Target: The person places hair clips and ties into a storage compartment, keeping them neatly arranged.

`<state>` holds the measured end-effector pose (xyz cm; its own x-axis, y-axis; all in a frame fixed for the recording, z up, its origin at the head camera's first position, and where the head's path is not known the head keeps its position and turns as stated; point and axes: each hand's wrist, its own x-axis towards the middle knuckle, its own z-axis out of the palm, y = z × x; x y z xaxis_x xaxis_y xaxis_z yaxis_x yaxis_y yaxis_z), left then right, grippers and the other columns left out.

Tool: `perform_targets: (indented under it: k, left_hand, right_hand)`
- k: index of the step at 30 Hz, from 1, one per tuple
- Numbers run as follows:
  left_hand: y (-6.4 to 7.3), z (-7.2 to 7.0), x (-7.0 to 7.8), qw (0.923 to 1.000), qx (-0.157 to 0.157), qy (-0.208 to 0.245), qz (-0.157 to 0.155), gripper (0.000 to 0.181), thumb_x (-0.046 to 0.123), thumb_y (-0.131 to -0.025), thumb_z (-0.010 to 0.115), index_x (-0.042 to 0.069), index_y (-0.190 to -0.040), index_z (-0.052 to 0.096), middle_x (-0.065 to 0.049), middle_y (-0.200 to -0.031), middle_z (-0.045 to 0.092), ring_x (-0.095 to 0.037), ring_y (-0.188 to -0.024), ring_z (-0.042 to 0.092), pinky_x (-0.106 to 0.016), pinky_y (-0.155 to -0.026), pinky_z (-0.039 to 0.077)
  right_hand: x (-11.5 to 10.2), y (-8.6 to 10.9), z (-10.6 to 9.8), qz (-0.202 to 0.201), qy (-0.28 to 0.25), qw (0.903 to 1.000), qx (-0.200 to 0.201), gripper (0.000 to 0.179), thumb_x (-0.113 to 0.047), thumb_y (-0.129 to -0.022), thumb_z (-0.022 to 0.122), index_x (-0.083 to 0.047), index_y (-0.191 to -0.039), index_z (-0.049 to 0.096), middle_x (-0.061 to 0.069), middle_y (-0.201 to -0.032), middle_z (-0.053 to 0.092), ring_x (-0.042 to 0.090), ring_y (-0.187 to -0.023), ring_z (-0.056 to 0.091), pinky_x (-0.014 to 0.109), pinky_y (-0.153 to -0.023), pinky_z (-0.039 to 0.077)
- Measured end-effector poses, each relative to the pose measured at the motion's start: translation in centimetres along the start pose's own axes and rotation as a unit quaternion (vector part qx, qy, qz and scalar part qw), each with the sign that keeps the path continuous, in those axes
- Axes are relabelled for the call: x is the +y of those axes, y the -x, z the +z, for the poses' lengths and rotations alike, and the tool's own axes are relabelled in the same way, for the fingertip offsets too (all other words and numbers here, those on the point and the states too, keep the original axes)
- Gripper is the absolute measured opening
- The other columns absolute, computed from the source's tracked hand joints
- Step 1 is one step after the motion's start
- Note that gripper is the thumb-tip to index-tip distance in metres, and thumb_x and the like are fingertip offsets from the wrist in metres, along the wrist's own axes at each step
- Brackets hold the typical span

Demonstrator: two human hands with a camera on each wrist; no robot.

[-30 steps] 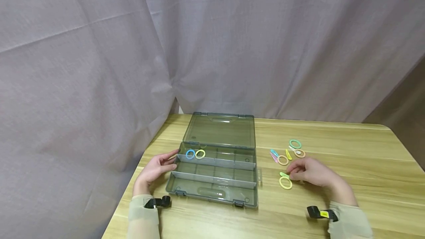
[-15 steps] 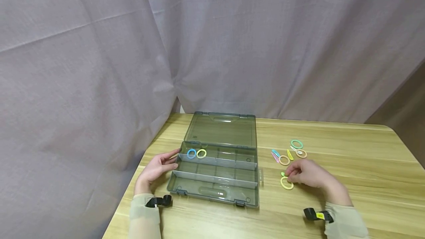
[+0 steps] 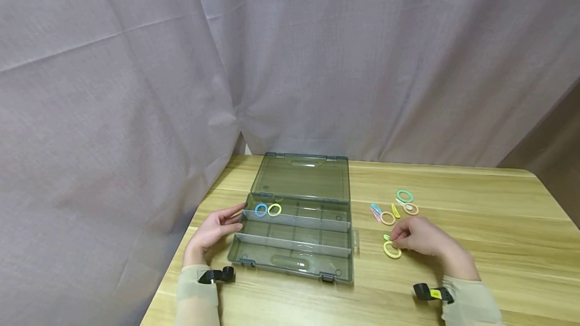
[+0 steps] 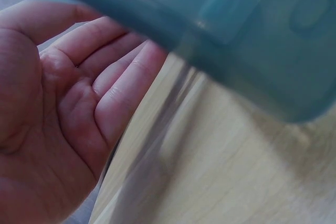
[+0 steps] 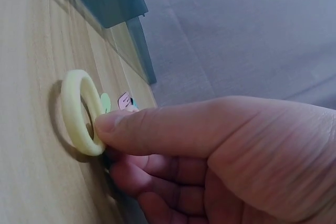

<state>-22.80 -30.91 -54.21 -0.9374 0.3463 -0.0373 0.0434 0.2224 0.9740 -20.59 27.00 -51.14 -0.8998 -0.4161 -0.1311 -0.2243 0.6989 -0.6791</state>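
Observation:
My right hand (image 3: 420, 238) pinches a yellow hair tie (image 5: 73, 109) between thumb and fingers; the ring stands tilted over the wooden table in the right wrist view. A light green hair clip (image 3: 386, 237) lies just behind it. My left hand (image 3: 213, 230) rests with fairly straight fingers against the left side of a smoky, see-through divider box (image 3: 290, 271), whose lid (image 3: 301, 177) is folded back. A blue hair tie (image 3: 256, 210) and another yellow hair tie (image 3: 269, 210) sit in the box's rear compartment. The left fingertips are partly hidden by the box in the left wrist view.
Right of the box lie two orange hair ties (image 3: 382, 220), a green hair tie (image 3: 398, 194), and blue (image 3: 375, 208), pink (image 3: 375, 215), yellow (image 3: 395, 210) and white (image 3: 401, 202) hair clips. A grey curtain (image 3: 317, 74) hangs behind the table (image 3: 489, 205).
My right hand has shifted slightly left and taken hold of the yellow hair tie's near right edge, tilting it a little. The left hand and box stay in place.

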Motion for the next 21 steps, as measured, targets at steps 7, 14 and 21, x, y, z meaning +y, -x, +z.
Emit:
perform_targets:
  k: [7, 14, 21]
  left_hand:
    - [0.03, 0.05, 0.06, 0.9999, -0.003, 0.011, 0.002, 0.067, 0.0, -0.098, 0.072, -0.004, -0.159, 0.045, -0.017, -0.166, 0.04, -0.043, -0.147, 0.045, -0.026, -0.115, 0.043]
    - [0.06, 0.06, -0.04, 0.9998, 0.0, 0.018, -0.002, 0.068, 0.001, -0.097, 0.074, -0.003, -0.158, 0.046, -0.017, -0.166, 0.041, -0.043, -0.147, 0.045, -0.029, -0.116, 0.042]
    - [0.01, 0.06, -0.01, 0.9998, -0.005, 0.019, 0.002, 0.068, 0.003, -0.097, 0.074, -0.003, -0.159, 0.045, -0.017, -0.166, 0.04, -0.043, -0.148, 0.043, -0.034, -0.119, 0.039]
  right_hand:
    - [-0.06, -0.04, -0.03, 0.006, 0.018, 0.9998, 0.004, 0.011, -0.013, -0.086, 0.087, -0.012, -0.087, 0.076, -0.007, -0.076, 0.068, 0.008, -0.069, 0.058, 0.024, -0.061, 0.049]
    - [0.03, -0.03, -0.03, 0.013, 0.029, 0.9994, 0.011, 0.011, -0.014, -0.085, 0.087, -0.013, -0.088, 0.077, -0.007, -0.077, 0.068, 0.009, -0.071, 0.058, 0.025, -0.063, 0.049]
    - [0.0, 0.03, -0.07, 0.012, 0.033, 0.9993, 0.014, 0.011, -0.014, -0.085, 0.087, -0.013, -0.087, 0.077, -0.008, -0.076, 0.067, 0.009, -0.071, 0.057, 0.025, -0.064, 0.048]
